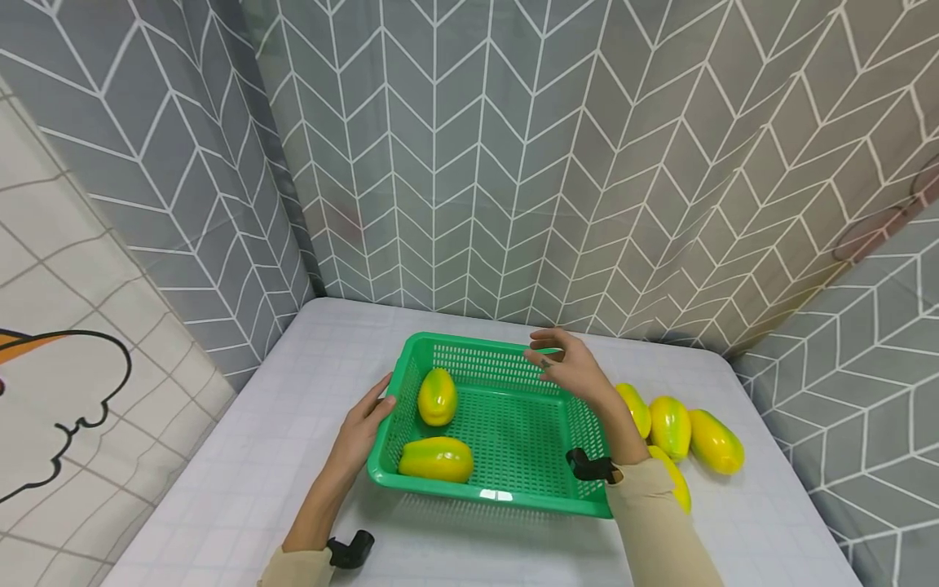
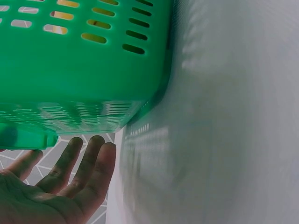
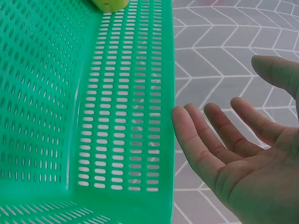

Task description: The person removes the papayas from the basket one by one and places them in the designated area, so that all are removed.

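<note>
A green plastic basket (image 1: 513,424) with slotted walls sits on the white table. Inside it, toward the left end, are two yellow-green papayas, one upright at the back (image 1: 438,397) and one lying near the front (image 1: 436,460). My left hand (image 1: 359,428) touches the basket's left side, its thumb at the rim; in the left wrist view its fingers (image 2: 91,172) extend beside the slotted wall. Above the basket's back right part hovers my right hand (image 1: 570,364), holding nothing, fingers spread and loosely bent close to the rim in the right wrist view.
Several more papayas (image 1: 670,428) lie on the table (image 1: 778,505) to the right of the basket, partly hidden by the right forearm. A patterned grey curtain (image 1: 455,163) hangs behind the table. Each wrist wears a black camera mount (image 1: 352,549).
</note>
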{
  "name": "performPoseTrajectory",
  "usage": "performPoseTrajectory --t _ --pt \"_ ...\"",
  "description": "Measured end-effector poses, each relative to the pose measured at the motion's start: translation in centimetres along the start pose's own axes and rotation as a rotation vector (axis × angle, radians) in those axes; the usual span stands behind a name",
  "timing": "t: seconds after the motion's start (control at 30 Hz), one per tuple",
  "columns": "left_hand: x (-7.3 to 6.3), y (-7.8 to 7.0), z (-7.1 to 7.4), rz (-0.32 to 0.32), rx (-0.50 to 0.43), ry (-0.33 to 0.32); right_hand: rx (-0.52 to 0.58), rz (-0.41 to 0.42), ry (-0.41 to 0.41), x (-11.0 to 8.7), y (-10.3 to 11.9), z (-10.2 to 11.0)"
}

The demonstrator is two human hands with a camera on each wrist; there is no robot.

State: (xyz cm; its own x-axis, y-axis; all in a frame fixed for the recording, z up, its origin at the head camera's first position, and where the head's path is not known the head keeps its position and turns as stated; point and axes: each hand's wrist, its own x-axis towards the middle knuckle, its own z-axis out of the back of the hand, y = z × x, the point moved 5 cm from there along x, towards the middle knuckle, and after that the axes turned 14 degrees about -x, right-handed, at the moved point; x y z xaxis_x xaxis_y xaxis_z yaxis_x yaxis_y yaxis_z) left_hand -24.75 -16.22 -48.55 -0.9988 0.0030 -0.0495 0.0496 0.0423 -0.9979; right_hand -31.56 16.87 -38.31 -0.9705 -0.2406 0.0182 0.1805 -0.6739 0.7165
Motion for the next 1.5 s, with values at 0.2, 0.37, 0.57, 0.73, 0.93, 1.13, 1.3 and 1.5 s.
performPoseTrajectory --t 0.2,0.37,0.57,0.73,0.93,1.13,1.3,1.5 --pt "-0.1 0.0 0.0 -0.002 -0.007 0.006 0.014 -0.017 0.019 0.5 0.3 -0.9" --pt "-0.1 0.0 0.0 -0.005 -0.009 0.008 0.023 -0.012 0.030 0.6 0.6 -1.4" --pt "0.0 0.1 0.0 -0.010 -0.021 0.020 0.023 -0.007 0.033 0.7 1.0 -1.8" --pt "0.0 0.0 0.1 -0.009 -0.019 0.019 0.031 -0.009 0.046 1.1 1.2 -2.5" --pt "0.1 -0.1 0.1 -0.014 -0.012 0.022 0.021 -0.019 0.047 1.4 1.4 -3.3" --pt "-0.1 0.0 0.0 -0.005 -0.014 0.022 0.005 -0.005 0.056 1.6 1.6 -4.1" --pt "-0.1 -0.1 0.0 -0.010 -0.017 0.023 -0.003 0.002 0.056 1.9 1.6 -4.7" --pt "-0.1 0.0 -0.1 -0.018 -0.014 0.021 0.010 -0.005 0.066 2.2 1.7 -5.6"
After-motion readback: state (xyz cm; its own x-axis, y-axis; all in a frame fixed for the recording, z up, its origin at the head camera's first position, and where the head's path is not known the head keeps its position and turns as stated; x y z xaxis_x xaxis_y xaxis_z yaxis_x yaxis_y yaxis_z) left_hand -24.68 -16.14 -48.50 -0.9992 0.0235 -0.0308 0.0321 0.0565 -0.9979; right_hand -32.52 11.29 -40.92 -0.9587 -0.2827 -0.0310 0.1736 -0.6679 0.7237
